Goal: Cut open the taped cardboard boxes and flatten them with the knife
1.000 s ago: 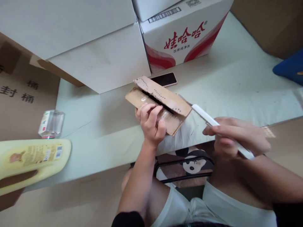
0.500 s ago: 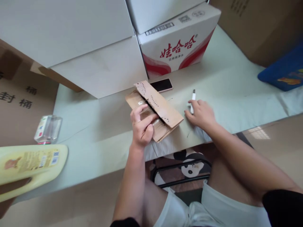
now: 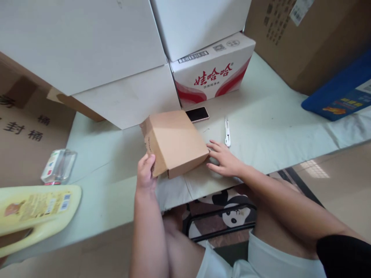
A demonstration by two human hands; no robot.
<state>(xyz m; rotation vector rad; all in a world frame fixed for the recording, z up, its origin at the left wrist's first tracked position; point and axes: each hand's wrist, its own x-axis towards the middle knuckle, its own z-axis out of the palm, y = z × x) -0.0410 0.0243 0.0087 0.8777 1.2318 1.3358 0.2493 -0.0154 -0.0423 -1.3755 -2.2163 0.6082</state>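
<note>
At the left end stands one carton [image 3: 21, 127]. Near it are one yellow jug [image 3: 37, 212], on the near side, and one bottle [image 3: 59, 166] just beyond. Farther back stands white packaging [image 3: 127, 100], in two tiers; whether that is one box or two, I cannot tell. One red-and-white box [image 3: 214, 83] stands to its right, with one white box [image 3: 203, 25] on top.

Of two hands, the left hand [image 3: 146, 172] is closed on the torn flap of one small box [image 3: 179, 139], which is in the middle, over the near part of the table [image 3: 266, 127]. One phone [image 3: 198, 114] lies just beyond it. The right hand [image 3: 223, 159] is open, fingers spread, at the small box's right corner; I cannot tell whether they touch. One cutter [image 3: 227, 132] lies just beyond that hand. At the right end are a second carton [image 3: 304, 50], farther back, and one blue container [image 3: 342, 96], nearer.
</note>
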